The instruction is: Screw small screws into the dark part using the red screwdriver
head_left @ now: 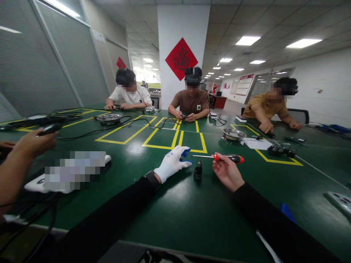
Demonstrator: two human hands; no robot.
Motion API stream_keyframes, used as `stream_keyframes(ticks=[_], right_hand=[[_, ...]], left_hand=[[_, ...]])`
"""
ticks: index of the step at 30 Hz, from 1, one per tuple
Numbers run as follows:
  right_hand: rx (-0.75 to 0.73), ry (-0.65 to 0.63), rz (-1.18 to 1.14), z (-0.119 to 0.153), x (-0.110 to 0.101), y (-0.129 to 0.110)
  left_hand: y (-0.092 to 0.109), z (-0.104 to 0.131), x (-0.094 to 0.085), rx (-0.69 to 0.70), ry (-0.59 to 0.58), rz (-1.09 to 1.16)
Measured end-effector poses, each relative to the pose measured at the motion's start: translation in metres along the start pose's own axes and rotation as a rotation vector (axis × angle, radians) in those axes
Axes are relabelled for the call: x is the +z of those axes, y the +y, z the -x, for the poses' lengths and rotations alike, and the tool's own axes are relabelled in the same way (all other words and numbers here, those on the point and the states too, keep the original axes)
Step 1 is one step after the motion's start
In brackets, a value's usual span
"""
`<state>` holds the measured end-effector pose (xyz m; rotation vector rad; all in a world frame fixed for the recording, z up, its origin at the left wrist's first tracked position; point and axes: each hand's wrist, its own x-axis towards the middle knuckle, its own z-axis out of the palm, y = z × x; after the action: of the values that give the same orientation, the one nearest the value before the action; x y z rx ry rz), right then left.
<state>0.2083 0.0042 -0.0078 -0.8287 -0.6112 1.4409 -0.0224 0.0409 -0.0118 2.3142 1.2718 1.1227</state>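
Observation:
My left hand (175, 162) wears a white glove with blue fingertips and is open, its fingers apart. Just right of it a small black cylindrical part (197, 170), narrower and shiny at the top, stands upright on the green table (175, 219). Its exact kind I cannot tell. My bare right hand (226, 171) grips a screwdriver (235, 158) by its red and black handle. The screwdriver's thin metal shaft points left, towards the gloved fingers and behind the black part's top. Between shaft tip and glove a small gap shows.
Metal bowls (234, 134) stand further back, one on each side. Several black parts (282, 149) lie right, near white paper (256, 143). At left are a white power strip (38, 185) and a co-worker's hand (35, 144) holding a dark object. Three people sit opposite. Cables cross the table.

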Motion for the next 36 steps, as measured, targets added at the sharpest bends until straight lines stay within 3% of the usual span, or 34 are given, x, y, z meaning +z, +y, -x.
stream_keyframes(ticks=[6, 12, 15, 18, 20, 23, 25, 30, 36], right_hand=[[-0.019, -0.022, 0.03, -0.002, -0.001, 0.004], [-0.076, -0.068, 0.065, 0.001, 0.003, 0.001], [-0.315, -0.138, 0.276, 0.007, 0.006, -0.006], [-0.657, -0.258, 0.734, 0.011, 0.007, -0.012], [-0.774, -0.397, 1.028, 0.011, 0.006, -0.013], [-0.759, -0.598, 1.266, 0.008, 0.002, -0.008], [-0.737, -0.651, 1.368, 0.005, -0.001, -0.005], [-0.722, -0.695, 1.579, 0.002, -0.004, -0.001], [-0.676, -0.711, 1.654, 0.002, -0.004, -0.001]], left_hand=[[0.0, 0.0, 0.005, -0.016, -0.032, -0.087], [0.001, -0.001, 0.003, -0.054, 0.026, -0.05], [0.001, 0.0, 0.003, -0.118, 0.081, 0.077], [0.0, 0.001, 0.006, -0.17, 0.148, 0.219], [0.0, 0.001, 0.007, -0.18, 0.174, 0.264], [0.001, 0.001, 0.008, -0.195, 0.202, 0.28], [0.003, 0.001, 0.007, -0.21, 0.209, 0.304], [0.009, 0.004, 0.008, -0.219, 0.188, 0.372], [0.011, 0.005, 0.013, -0.225, 0.142, 0.528]])
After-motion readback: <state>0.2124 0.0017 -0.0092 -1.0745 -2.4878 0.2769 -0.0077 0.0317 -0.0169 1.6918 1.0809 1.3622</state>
